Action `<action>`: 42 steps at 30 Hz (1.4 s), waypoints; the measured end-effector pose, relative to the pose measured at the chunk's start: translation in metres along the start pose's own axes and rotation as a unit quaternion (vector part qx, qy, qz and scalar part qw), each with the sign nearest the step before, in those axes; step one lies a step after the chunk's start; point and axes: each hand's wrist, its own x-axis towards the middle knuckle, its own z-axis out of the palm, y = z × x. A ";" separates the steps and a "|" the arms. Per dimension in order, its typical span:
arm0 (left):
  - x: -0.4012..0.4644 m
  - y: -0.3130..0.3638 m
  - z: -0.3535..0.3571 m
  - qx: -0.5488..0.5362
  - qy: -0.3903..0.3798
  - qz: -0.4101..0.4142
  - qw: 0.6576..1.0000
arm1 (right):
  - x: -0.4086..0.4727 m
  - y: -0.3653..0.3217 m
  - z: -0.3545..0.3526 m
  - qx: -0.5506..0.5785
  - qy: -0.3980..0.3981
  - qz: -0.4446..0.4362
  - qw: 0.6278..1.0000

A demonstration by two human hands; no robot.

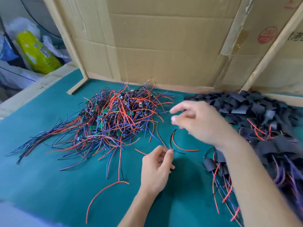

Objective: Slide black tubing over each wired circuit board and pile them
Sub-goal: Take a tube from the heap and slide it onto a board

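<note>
A tangled heap of green circuit boards with red, blue and black wires (113,115) lies on the green mat. At the back right sits a pile of flat black tubing pieces (255,105). Boards sleeved in tubing (218,163) lie in a pile at the right, partly under my right forearm. My left hand (157,167) pinches thin wire ends (173,141) that curve up from its fingertips. My right hand (201,123) is blurred, hovering between the heap and the tubing pile with fingers spread and nothing seen in it.
Cardboard walls (164,46) and wooden strips (78,82) close off the back of the mat. A loose red wire (101,194) lies near the front. A yellow packet (37,53) and plastic bags sit beyond the left edge.
</note>
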 end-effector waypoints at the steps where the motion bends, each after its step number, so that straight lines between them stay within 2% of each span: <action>1: 0.000 0.000 0.000 0.005 0.001 0.003 1.000 | 0.018 -0.004 0.024 0.005 -0.081 0.013 0.997; 2: 0.000 0.001 0.000 0.010 0.001 0.004 1.000 | 0.037 -0.004 0.046 0.004 -0.138 0.029 0.990; 4: -0.001 0.002 0.002 0.017 0.000 0.007 1.000 | 0.065 0.000 0.082 -0.012 -0.172 0.047 0.984; 8: 0.001 0.000 0.001 0.025 -0.002 -0.001 1.000 | 0.096 0.013 0.122 -0.105 -0.123 0.033 0.986; 13: 0.002 -0.002 0.000 0.032 -0.004 0.001 0.999 | 0.096 0.031 0.127 -0.182 -0.031 0.004 0.983; 17: 0.003 -0.001 0.001 0.042 0.000 0.006 0.999 | 0.090 0.043 0.130 -0.226 -0.048 -0.020 0.973; 22: 0.001 -0.001 0.001 0.047 -0.001 0.010 0.999 | 0.080 0.047 0.121 -0.169 -0.009 -0.012 0.986; 27: 0.003 -0.004 0.001 0.056 0.011 0.015 0.998 | 0.057 0.062 0.083 -0.093 0.050 -0.007 0.994; 32: 0.003 -0.007 0.001 0.032 0.015 0.011 0.999 | 0.010 0.065 0.054 0.089 0.130 0.006 0.988; 36: 0.002 -0.004 0.001 0.028 0.003 0.002 1.000 | -0.040 0.066 0.061 0.188 0.119 0.050 0.974; 40: 0.001 0.004 0.000 0.033 0.026 0.020 0.999 | -0.072 0.081 0.065 0.185 0.118 0.096 0.971; 42: 0.001 0.003 0.000 0.003 0.041 0.009 0.999 | -0.083 0.081 0.063 0.146 0.085 0.087 0.982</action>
